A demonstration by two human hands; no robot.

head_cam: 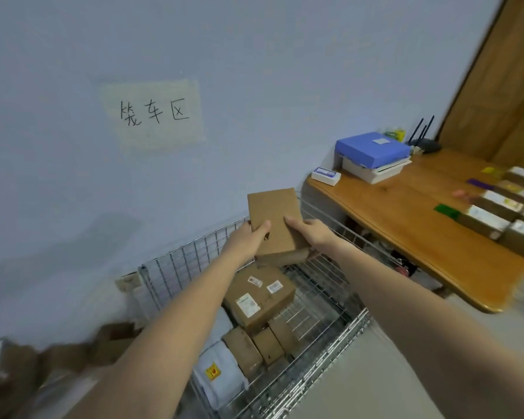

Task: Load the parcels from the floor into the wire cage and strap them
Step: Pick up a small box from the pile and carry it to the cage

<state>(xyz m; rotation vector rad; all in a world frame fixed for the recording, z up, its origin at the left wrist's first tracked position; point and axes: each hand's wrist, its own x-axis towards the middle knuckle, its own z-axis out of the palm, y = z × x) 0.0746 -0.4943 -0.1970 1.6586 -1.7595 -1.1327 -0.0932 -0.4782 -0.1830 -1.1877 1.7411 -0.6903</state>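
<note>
I see a plain brown parcel [277,225] held up over the wire cage [176,261], tilted with its far end higher, clear of everything below it. My left hand [248,237] grips its left edge, thumb laid on the top face. The right hand [310,234] grips the right edge the same way, thumb on top and fingers curled under the near corner. Both forearms reach in from the bottom of the view.

Directly beneath, inside the cage, a larger carton with white labels [259,297] rests on other packages. Just in front of it, three small brown boxes [268,346] stand side by side, touching. To their left lies a white poly bag with a yellow sticker [218,373], against the cage's near-left side. The cage's mesh walls stand upright at the back and on the right.

On the floor to the left of the cage there are more brown parcels [58,355], too blurred for me to count.

To the right stands a wooden table [406,213]. At its far end a blue box [372,148] sits on a white tray [375,172], with a small white box [325,176] just beside it and a black router [425,142] behind. Rows of small cartons [496,213] cover the table's right part. On the wall behind the cage hangs a paper sign [153,114] with handwritten characters.
</note>
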